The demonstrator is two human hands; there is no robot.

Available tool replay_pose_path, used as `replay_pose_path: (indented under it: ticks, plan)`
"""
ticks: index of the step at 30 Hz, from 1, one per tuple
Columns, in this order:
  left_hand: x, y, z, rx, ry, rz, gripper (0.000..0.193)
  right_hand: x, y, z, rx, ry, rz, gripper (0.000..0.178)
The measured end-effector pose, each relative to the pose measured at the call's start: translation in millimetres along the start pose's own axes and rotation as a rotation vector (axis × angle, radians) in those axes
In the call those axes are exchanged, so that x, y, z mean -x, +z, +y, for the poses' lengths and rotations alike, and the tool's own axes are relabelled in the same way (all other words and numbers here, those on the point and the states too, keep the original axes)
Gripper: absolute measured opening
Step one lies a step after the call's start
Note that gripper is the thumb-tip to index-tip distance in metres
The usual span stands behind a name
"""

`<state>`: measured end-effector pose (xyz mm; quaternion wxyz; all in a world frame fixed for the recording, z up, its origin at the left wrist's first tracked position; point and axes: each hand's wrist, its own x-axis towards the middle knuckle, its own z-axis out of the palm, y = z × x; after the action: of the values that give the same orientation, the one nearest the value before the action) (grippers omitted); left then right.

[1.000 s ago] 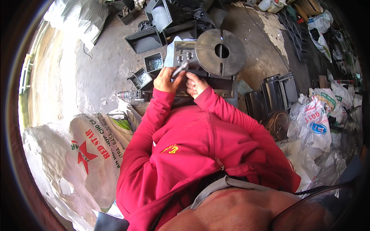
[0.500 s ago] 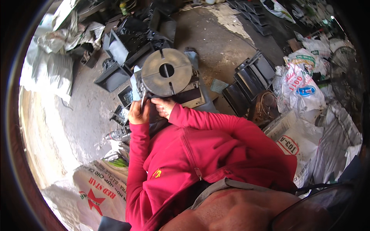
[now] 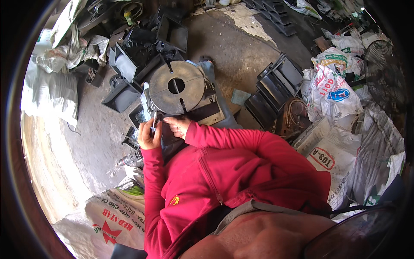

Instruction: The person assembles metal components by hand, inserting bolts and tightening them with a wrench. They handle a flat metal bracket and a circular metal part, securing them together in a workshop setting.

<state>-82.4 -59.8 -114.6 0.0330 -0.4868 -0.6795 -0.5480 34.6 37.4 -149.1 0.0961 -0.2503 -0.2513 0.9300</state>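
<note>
My left hand [image 3: 149,134] is closed round a slim, shiny metal tool [image 3: 154,119] that points up toward the near left rim of a round plate. Beside it, my right hand [image 3: 177,126] is curled, fingers pressed together. Something small and dark shows at its fingertips, but I cannot make out what it is. The round metal plate [image 3: 191,82] has a hole in its middle and narrow slots. It sits on a machine base [image 3: 212,111] just beyond both hands.
Dark metal housings [image 3: 123,62] crowd the far left; more black housings [image 3: 276,84] stand at right. A drill [image 3: 131,159] lies left of my left forearm, near small bins of metal bits [image 3: 139,115]. White sacks [image 3: 334,93] line the right; another sack [image 3: 105,216] lies near left.
My view has shifted a little, so the plate appears lower and further left. The tool in my left hand has turned and looks straighter. My right hand stays close beside it.
</note>
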Motion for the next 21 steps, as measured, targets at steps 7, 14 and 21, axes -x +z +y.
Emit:
replay_pose_path:
  ticks: [7, 14, 21]
  plan:
    - [7, 0, -18, -0.079, 0.036, -0.068, 0.021, -10, -8, 8, 0.006, -0.019, 0.036, 0.027]
    - [10, 6, -11, -0.112, 0.017, 0.019, 0.022, 3, 9, -3, 0.018, -0.017, 0.058, 0.032]
    - [-8, -5, -14, -0.078, 0.101, -0.151, 0.018, -2, 3, -1, -0.012, -0.007, 0.011, 0.030]
